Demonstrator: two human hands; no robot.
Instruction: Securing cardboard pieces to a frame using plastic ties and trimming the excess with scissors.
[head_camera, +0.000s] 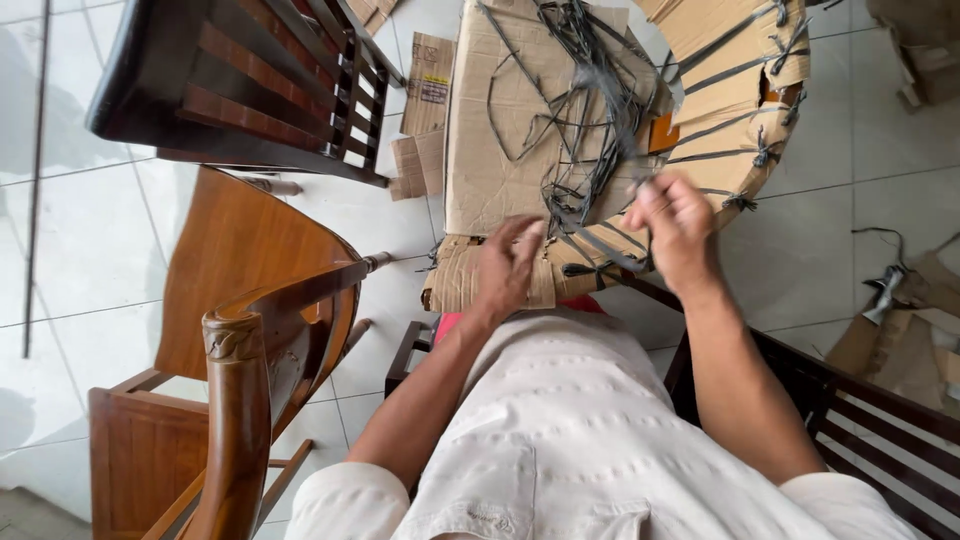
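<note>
Both forearms reach forward from the body. The left hand (508, 268) lies half-curled, fingers down on the cardboard (500, 150) wrapping a chair. The right hand (678, 228) is raised in a fist, gripping dark straps (590, 110) that lie tangled across the cardboard.

A carved wooden chair (240, 330) stood on the white tiled floor (850, 130), a dark slatted chair (240, 80) beyond it; cardboard scraps (425, 110) lay between them.
</note>
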